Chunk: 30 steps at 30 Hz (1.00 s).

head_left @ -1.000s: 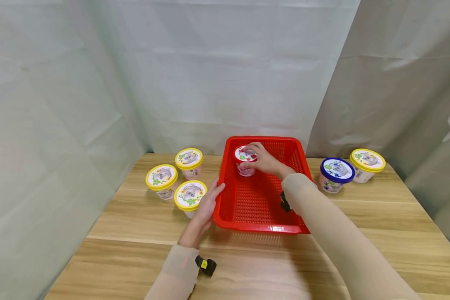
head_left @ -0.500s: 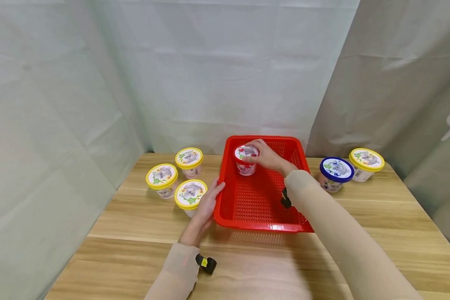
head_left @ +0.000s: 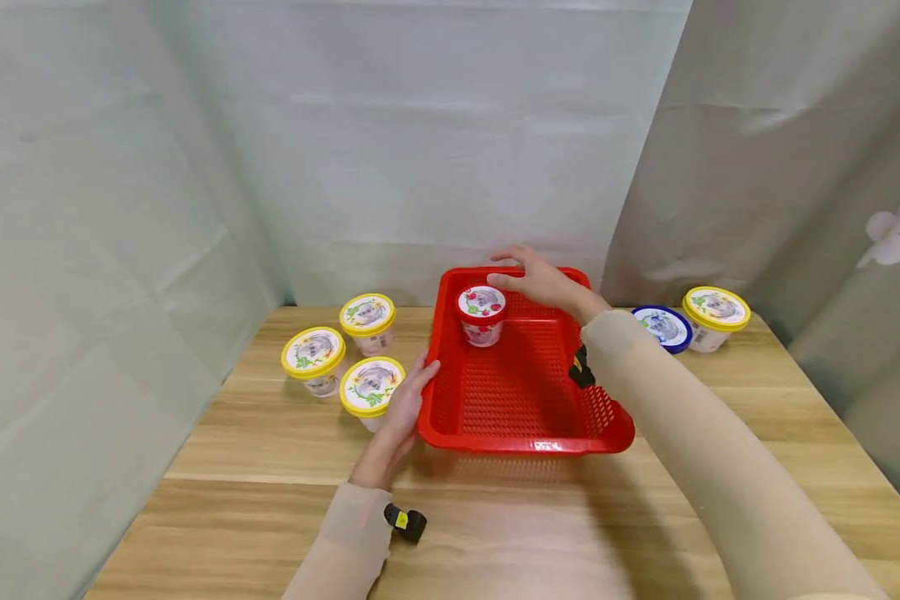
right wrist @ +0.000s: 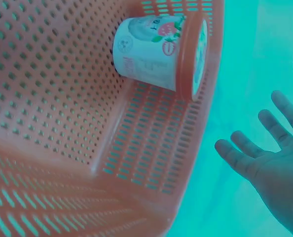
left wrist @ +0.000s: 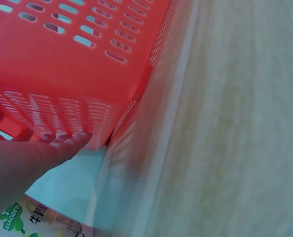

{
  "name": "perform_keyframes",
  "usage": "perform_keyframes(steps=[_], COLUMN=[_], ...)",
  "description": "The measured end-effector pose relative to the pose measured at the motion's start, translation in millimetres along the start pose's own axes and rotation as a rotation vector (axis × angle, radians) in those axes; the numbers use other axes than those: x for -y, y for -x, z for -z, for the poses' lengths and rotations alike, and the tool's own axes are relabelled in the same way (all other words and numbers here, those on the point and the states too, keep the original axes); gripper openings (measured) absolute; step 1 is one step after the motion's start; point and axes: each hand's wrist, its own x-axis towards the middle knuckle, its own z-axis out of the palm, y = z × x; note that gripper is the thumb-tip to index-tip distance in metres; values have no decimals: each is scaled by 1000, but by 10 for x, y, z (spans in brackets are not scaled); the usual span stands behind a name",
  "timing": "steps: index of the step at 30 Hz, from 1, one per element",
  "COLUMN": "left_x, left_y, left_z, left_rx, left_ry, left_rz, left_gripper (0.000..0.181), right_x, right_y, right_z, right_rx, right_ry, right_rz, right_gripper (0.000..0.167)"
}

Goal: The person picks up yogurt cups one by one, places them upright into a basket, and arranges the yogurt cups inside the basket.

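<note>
The basket (head_left: 487, 442) is bright red plastic, rectangular with rounded corners, its floor pierced by a grid of small holes and its walls by slots. It sits open side up on the counter (head_left: 270, 525), with its left side against the left hand (head_left: 403, 404), whose thumb lies at the rim and whose fingers touch the outer wall. Inside stands one cup (head_left: 483, 321), upright, with its lid on: a white top printed with red fruit and green leaves, a red edge, and a pale printed body. It is ahead of the left hand, near the far left corner, just beside the right hand (head_left: 543, 279) yet apart from it.
</note>
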Motion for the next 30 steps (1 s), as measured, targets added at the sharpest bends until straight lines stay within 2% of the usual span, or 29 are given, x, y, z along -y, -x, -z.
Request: perform_keyframes(steps=[7, 14, 23, 30], left_x=[-3, -53, -79, -44], left_y=[-13, -6, -3, -13], left_z=[52, 112, 137, 120], left_rx=[2, 4, 13, 31], left_ry=[36, 21, -24, -13], left_rz=[-1, 5, 24, 13], left_gripper=[58, 58, 56, 58], right_x=[78, 93, 1, -166], right_y=[97, 233, 417, 581], right_z=[147, 346, 464, 635], right_rx=[32, 10, 4, -27], right_ry=[-16, -42, -58, -2], right_rz=[-6, 21, 4, 33], right_gripper=[59, 52, 52, 50])
